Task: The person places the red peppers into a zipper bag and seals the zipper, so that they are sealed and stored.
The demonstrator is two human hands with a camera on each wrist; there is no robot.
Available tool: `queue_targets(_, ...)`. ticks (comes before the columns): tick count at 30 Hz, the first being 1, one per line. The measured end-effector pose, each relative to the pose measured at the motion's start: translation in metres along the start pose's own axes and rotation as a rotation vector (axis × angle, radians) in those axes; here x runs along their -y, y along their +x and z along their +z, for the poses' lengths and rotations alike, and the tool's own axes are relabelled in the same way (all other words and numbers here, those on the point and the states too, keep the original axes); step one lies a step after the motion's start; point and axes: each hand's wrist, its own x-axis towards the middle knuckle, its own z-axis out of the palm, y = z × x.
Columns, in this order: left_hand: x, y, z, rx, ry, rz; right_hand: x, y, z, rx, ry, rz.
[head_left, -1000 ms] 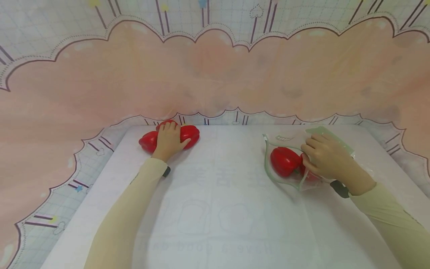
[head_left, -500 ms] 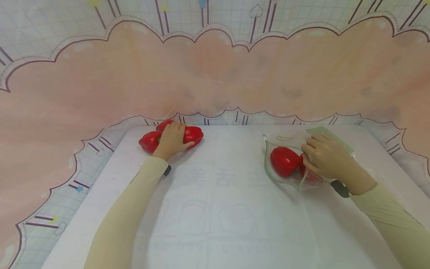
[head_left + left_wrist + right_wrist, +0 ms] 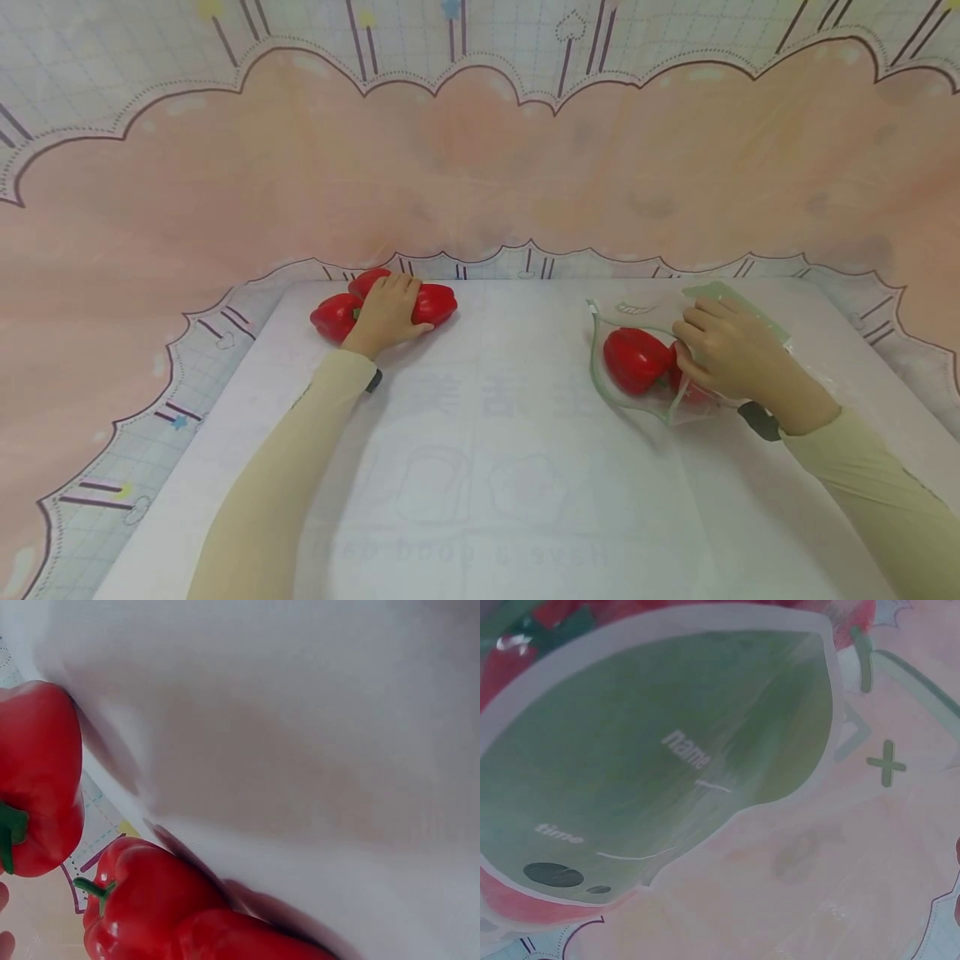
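Observation:
At the table's far left, my left hand grips the rightmost red bell pepper, fingers over its back and thumb in front. Beside it lie a second pepper and a third, partly hidden by the hand. In the left wrist view, a pepper shows at the left edge near two fingertips, with two more peppers below. My right hand pinches the clear, green-rimmed bag, which holds a red pepper and another behind its film. The bag's green leaf label fills much of the right wrist view.
A white cloth with faint printing covers the table. Behind it hangs a peach and pale-blue patterned curtain, which also runs down the left and right sides.
My left hand and the rightmost pepper have shifted slightly right, uncovering more of the other two peppers. The right hand and the bag have stayed in place.

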Motion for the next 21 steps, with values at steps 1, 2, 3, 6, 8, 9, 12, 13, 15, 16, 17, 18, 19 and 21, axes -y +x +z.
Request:
queue_targets(1, 0.000, 0.000, 0.000, 0.002, -0.003, 0.005, 0.000, 0.000, 0.000, 0.001, -0.001, 0.000)
queue_targets(2, 0.000, 0.000, 0.000, 0.004, -0.006, 0.009, 0.000, 0.000, 0.000, 0.002, -0.002, 0.001)
queue_targets(3, 0.000, 0.000, -0.001, 0.007, -0.008, 0.011, 0.000, 0.000, 0.000, 0.003, -0.003, 0.002)
queue_targets(6, 0.000, 0.000, -0.002, 0.013, -0.014, 0.020, 0.000, 0.001, -0.001, 0.005, -0.005, 0.002)
queue_targets(8, -0.001, 0.000, -0.004, 0.014, -0.012, 0.026, 0.000, 0.001, -0.001, 0.000, -0.005, -0.001)
queue_targets(9, -0.002, 0.000, -0.004, 0.015, -0.012, 0.030, 0.000, 0.001, -0.001, -0.001, -0.006, -0.002)
queue_targets(12, -0.003, 0.001, -0.004, 0.011, -0.014, 0.048, 0.000, 0.001, 0.000, -0.005, -0.005, -0.005)
queue_targets(13, -0.004, 0.001, -0.004, 0.011, -0.014, 0.052, -0.001, 0.001, 0.000, -0.006, -0.005, -0.004)
queue_targets(15, -0.005, 0.001, -0.004, 0.010, -0.015, 0.063, -0.001, 0.000, -0.001, -0.004, -0.006, -0.002)
queue_targets(16, -0.006, 0.001, -0.004, 0.008, -0.010, 0.070, -0.001, 0.000, -0.001, -0.004, -0.006, -0.001)
queue_targets(17, -0.007, 0.001, -0.004, 0.003, -0.010, 0.076, -0.001, 0.000, -0.001, -0.004, -0.006, 0.000)
queue_targets(18, -0.008, 0.001, -0.005, -0.005, -0.008, 0.085, -0.001, 0.000, -0.001, -0.004, -0.008, 0.000)
queue_targets(19, -0.009, 0.001, -0.005, -0.017, -0.005, 0.096, -0.001, 0.000, -0.001, -0.004, -0.009, 0.001)
queue_targets(21, -0.012, 0.001, -0.007, -0.047, -0.002, 0.117, -0.001, 0.001, -0.001, -0.001, -0.008, 0.001)
